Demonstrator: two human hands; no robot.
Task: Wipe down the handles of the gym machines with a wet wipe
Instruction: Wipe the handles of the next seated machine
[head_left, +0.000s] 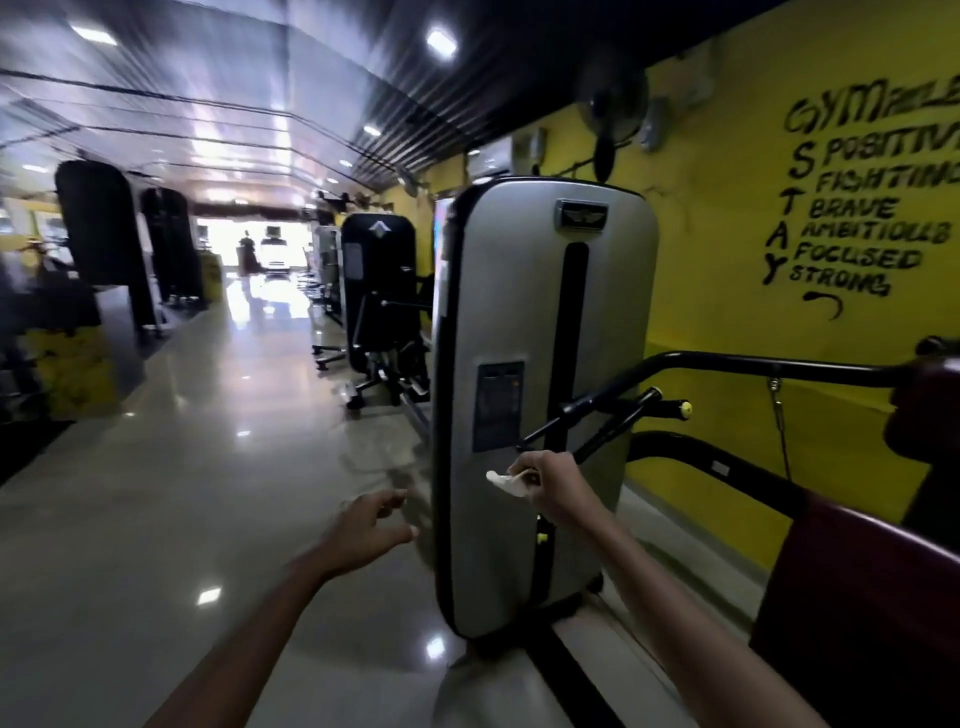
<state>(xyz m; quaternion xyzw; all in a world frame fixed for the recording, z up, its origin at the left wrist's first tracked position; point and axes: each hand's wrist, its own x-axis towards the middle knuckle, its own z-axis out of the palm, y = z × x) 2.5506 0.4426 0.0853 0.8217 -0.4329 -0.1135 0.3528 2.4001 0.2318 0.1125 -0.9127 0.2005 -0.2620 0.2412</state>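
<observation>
My right hand (553, 483) grips a crumpled white wet wipe (506, 482) just below the black handles (587, 423) of a grey-shrouded gym machine (524, 291). The wipe sticks out to the left of my fist, a little short of the nearest handle tip. A second handle bar ends in a yellow cap (685, 409). My left hand (371, 530) hovers to the left of the machine with fingers loosely spread and holds nothing.
A long black bar (753, 364) and a dark red padded seat (857, 597) lie to the right by the yellow wall. More machines (379, 291) line the right side of a shiny tiled aisle (182, 467). Dark equipment stands at the left.
</observation>
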